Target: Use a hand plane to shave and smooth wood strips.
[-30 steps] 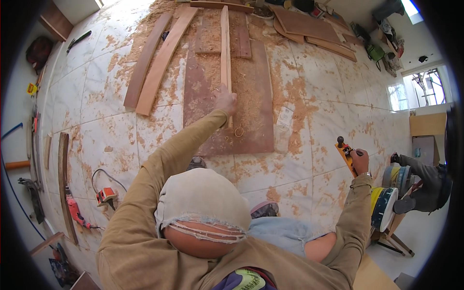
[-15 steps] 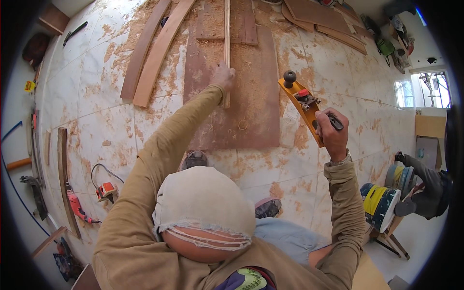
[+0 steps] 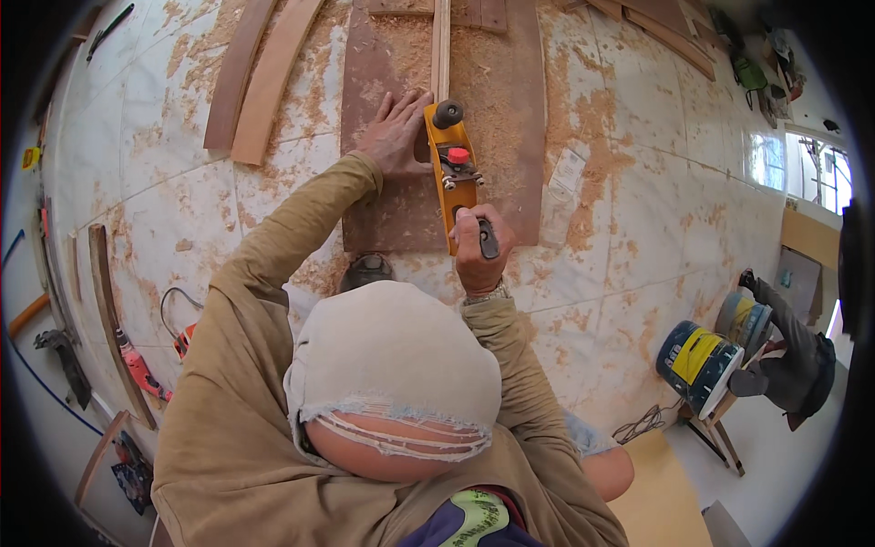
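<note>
My right hand (image 3: 483, 252) is wrapped round the rear handle of a yellow hand plane (image 3: 463, 195), which has a dark front knob and a red cap. The plane's front end is over the near end of a narrow wooden strip (image 3: 441, 55) that runs away from me. My left hand (image 3: 396, 137) lies with fingers stretched out just left of the plane's front, its fingertips close to the strip. Whether it touches the plane is hard to make out. Beneath both lies a brown board (image 3: 383, 223) strewn with shavings.
Two long planks (image 3: 260, 100) lie at the far left, and more boards (image 3: 670, 41) at the far right. A pink drill (image 3: 142, 369) rests beside a wood strip at left. Buckets (image 3: 697, 365) and another person (image 3: 791, 365) are at right. Shavings litter the tiled floor.
The plane in my right hand has moved left from beside the board to the strip's near end. My left hand, earlier closed at the strip, now lies spread to its left. My view has shifted slightly.
</note>
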A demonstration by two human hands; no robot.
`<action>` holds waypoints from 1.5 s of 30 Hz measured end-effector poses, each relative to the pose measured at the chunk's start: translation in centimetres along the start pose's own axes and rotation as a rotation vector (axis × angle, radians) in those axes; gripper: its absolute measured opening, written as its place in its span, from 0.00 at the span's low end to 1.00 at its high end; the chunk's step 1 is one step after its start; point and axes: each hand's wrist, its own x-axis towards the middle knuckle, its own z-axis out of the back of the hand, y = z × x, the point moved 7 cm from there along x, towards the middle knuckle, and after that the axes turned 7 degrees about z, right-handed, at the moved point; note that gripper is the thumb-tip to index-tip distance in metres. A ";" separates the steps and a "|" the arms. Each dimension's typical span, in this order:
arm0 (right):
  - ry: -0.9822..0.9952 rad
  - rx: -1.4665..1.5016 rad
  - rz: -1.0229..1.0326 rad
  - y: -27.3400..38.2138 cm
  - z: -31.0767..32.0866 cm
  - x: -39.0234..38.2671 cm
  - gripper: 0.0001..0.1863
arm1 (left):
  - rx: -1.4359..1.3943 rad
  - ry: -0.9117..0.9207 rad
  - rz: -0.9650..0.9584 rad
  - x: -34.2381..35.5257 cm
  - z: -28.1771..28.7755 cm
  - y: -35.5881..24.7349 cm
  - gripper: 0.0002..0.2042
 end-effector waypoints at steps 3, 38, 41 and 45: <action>0.064 -0.169 0.140 -0.2 0.0 -0.5 0.13 | 0.007 0.097 -0.011 0.7 -0.6 0.6 0.65; 0.048 -0.102 0.095 -1.3 -0.1 2.0 0.10 | 0.063 0.137 -0.024 1.4 0.3 0.5 0.67; 0.127 -0.215 0.179 -0.4 1.5 -4.9 0.10 | -0.001 0.131 -0.029 1.6 0.3 0.5 0.67; 0.019 -0.057 0.218 0.2 -1.9 5.3 0.11 | 0.021 0.174 -0.032 1.5 0.2 0.4 0.69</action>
